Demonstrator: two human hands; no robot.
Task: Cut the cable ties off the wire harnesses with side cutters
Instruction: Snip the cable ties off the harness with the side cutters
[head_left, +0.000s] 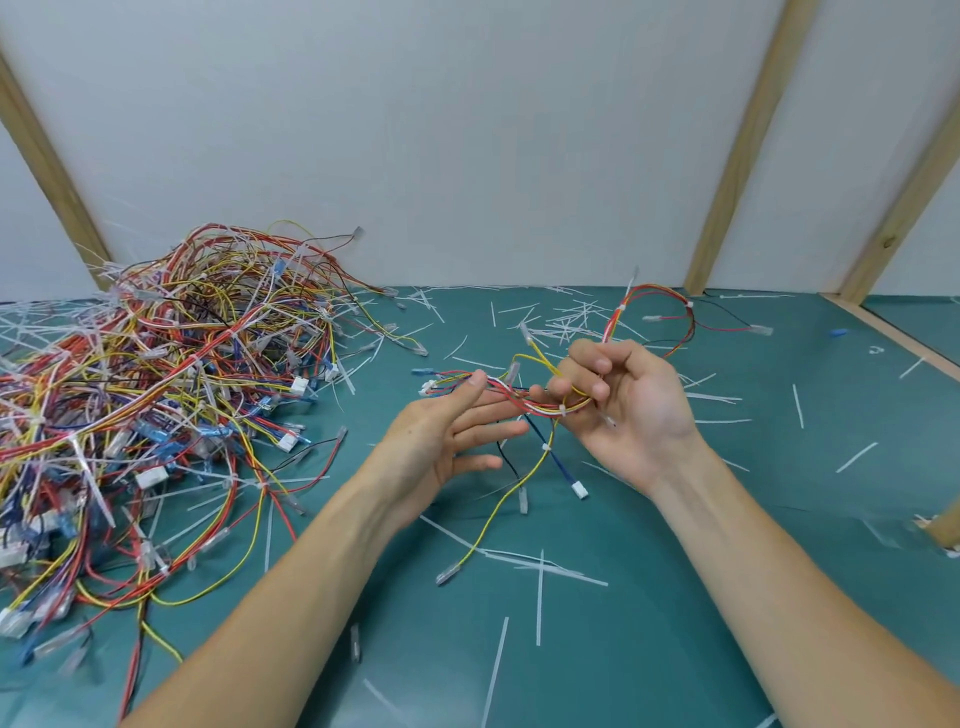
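The thin multicoloured wire harness (524, 400) runs left to right above the teal counter (675, 623), gripped in the curled right hand (623, 410) and lying across the straight fingers of the left hand (447, 436), its small white cable tie (563, 412) nearest the right hand.

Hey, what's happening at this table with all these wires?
A person is working through wire harnesses. The right hand grips one harness above the green table, while the left hand, fingers straight, supports it from below. A big tangled pile waits at the left; cut cable ties litter the table. No side cutters visible.
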